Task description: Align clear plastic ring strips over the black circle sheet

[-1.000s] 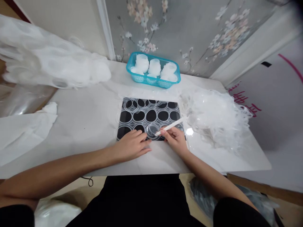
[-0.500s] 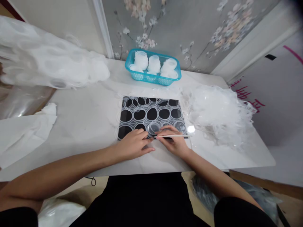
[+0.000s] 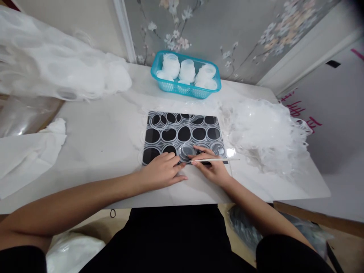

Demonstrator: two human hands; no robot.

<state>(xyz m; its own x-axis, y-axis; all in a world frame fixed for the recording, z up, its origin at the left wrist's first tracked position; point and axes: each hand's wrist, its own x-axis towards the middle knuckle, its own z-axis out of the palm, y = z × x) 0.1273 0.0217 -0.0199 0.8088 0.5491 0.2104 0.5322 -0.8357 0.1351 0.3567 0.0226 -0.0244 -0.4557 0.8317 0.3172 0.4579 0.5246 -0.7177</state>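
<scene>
A translucent sheet with rows of round holes [image 3: 162, 145] lies over a black board [image 3: 184, 134] on the white table. My left hand [image 3: 163, 170] rests on the board's near edge, its fingers stretched out and holding nothing. Between thumb and fingers, my right hand [image 3: 212, 168] pinches a thin white stick [image 3: 231, 159], which points left toward my left fingertips. A round clear disc [image 3: 187, 151] sits in the near row, just beyond both hands. My right fingers touch its right edge or lie right beside it; I cannot tell which.
A blue basket [image 3: 186, 91] at the back holds stacks of white translucent discs. To the right lies a tangled heap of clear perforated sheets [image 3: 264, 132]. A large bundle of white sheets [image 3: 74, 68] and white cloth-like material [image 3: 34, 151] are on the left.
The view has shifted slightly, so the scene sits a little higher. My right hand and the stick have edged slightly right; my left hand stays almost in place.
</scene>
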